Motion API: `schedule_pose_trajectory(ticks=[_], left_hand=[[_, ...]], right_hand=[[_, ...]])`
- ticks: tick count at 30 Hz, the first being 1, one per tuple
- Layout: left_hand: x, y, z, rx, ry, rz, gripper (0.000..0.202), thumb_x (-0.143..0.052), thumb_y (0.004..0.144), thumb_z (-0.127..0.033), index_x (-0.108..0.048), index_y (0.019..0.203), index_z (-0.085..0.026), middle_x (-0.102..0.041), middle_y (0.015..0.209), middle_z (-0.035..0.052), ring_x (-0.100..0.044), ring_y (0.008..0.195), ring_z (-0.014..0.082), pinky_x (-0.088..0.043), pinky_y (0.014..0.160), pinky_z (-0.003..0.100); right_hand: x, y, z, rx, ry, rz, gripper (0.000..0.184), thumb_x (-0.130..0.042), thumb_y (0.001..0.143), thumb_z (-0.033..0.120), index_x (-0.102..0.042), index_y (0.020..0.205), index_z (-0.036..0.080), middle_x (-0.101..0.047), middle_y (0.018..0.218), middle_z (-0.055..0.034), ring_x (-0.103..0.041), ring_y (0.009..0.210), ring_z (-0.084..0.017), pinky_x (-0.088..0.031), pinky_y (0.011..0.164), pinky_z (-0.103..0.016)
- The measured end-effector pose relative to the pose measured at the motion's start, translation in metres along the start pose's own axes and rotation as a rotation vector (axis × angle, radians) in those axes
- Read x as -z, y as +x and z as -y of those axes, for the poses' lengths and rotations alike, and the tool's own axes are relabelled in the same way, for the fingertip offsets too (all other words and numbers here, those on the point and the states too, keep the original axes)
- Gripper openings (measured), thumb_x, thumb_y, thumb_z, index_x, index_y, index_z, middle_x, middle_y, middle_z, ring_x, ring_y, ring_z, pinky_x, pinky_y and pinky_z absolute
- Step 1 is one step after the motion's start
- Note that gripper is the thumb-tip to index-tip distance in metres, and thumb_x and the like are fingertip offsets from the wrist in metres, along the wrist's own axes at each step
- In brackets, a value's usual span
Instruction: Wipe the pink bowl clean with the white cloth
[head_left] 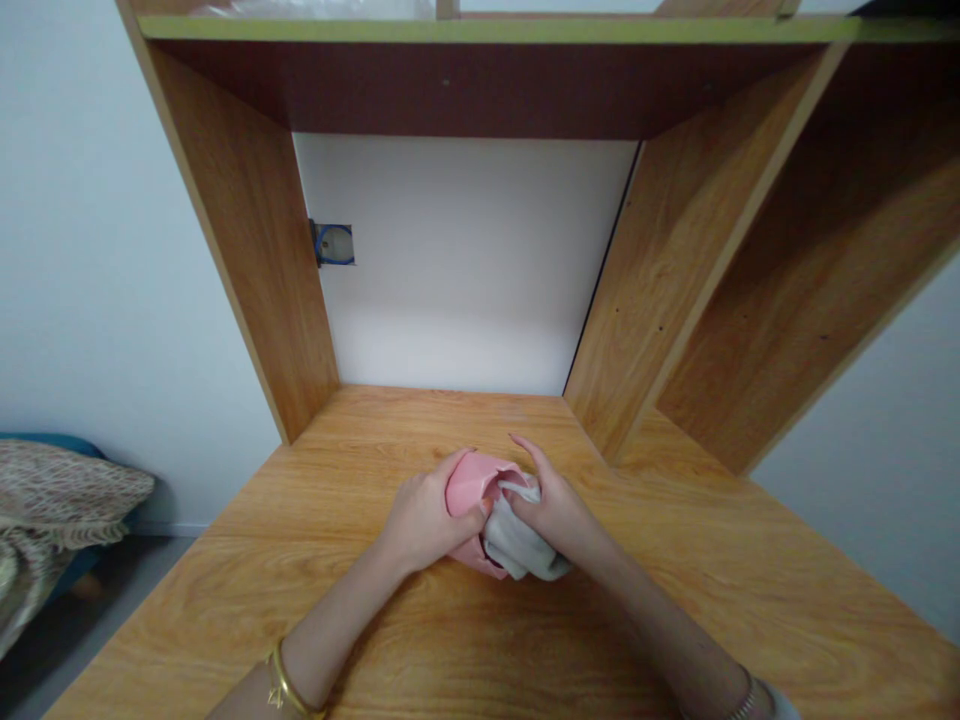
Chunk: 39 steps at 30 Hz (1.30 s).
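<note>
A pink container (474,482), with an opening turned to the right, is held above the desk in my left hand (426,512). My left thumb lies along its rim and the other fingers are mostly hidden behind it. A light grey cloth (525,538) is bunched at the opening, partly inside it. My right hand (551,505) grips the cloth with the thumb pressed into it, while the index finger stretches up and away. How far the cloth reaches into the container is hidden.
The wooden desk (420,640) lies under both hands. Upright panels (247,240) and a shelf (480,90) frame a white back panel (472,260) with an uncovered socket box (334,244). A chair with a knitted cover (60,500) stands at the left.
</note>
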<state>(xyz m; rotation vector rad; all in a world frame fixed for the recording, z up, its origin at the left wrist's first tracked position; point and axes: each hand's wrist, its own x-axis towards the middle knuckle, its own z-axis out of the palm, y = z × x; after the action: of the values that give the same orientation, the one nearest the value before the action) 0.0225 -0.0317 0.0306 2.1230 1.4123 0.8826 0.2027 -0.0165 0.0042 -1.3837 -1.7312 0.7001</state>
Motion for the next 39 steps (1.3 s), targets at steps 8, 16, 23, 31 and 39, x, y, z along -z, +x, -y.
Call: schedule_pose_trajectory(ticks=[8, 16, 23, 31, 39], left_hand=[[-0.005, -0.003, -0.002, 0.020, 0.001, 0.010, 0.063, -0.051, 0.074, -0.049, -0.042, 0.128, -0.017, -0.059, 0.113, 0.0130, -0.056, 0.099, 0.0294, -0.041, 0.085, 0.040], [-0.007, -0.001, 0.005, 0.027, -0.129, -0.046, 0.072, -0.046, 0.078, -0.054, -0.022, 0.136, -0.019, -0.054, 0.117, 0.0118, -0.054, 0.101, 0.0272, -0.040, 0.084, 0.039], [-0.019, -0.004, 0.000, 0.010, -0.202, -0.044, 0.091, -0.057, 0.071, -0.054, -0.008, 0.138, -0.017, -0.044, 0.126, 0.0156, -0.050, 0.105, 0.0289, -0.038, 0.087, 0.041], [-0.031, -0.006, 0.004, 0.020, -0.276, 0.001, 0.072, -0.056, 0.073, -0.049, -0.022, 0.127, -0.016, -0.060, 0.080, 0.0027, -0.057, 0.064, 0.0161, -0.045, 0.060, 0.028], [-0.024, -0.005, 0.001, -0.017, -0.256, -0.068, 0.062, -0.057, 0.073, -0.043, -0.027, 0.120, -0.017, -0.059, 0.077, 0.0005, -0.057, 0.065, 0.0147, -0.045, 0.059, 0.025]], right_hand=[[0.004, 0.002, -0.007, 0.008, 0.051, 0.029, 0.061, -0.050, 0.067, 0.020, -0.036, 0.127, 0.017, -0.060, 0.104, -0.0052, -0.057, 0.087, -0.019, -0.042, 0.080, -0.033], [-0.002, 0.005, -0.012, -0.042, 0.119, -0.144, 0.057, -0.047, 0.071, 0.023, -0.036, 0.127, 0.019, -0.059, 0.106, -0.0049, -0.057, 0.092, -0.020, -0.043, 0.082, -0.035], [-0.003, 0.012, -0.020, -0.038, 0.301, -0.323, 0.053, -0.049, 0.070, 0.026, -0.039, 0.121, 0.019, -0.055, 0.113, -0.0073, -0.053, 0.101, -0.022, -0.041, 0.088, -0.039], [-0.008, 0.011, -0.015, -0.017, 0.353, -0.257, 0.048, -0.052, 0.067, 0.025, -0.042, 0.114, 0.021, -0.056, 0.112, -0.0070, -0.054, 0.102, -0.021, -0.039, 0.092, -0.040], [-0.011, 0.010, -0.004, -0.008, 0.402, -0.215, 0.046, -0.054, 0.062, 0.024, -0.045, 0.107, 0.019, -0.059, 0.107, -0.0083, -0.056, 0.099, -0.021, -0.042, 0.089, -0.038]])
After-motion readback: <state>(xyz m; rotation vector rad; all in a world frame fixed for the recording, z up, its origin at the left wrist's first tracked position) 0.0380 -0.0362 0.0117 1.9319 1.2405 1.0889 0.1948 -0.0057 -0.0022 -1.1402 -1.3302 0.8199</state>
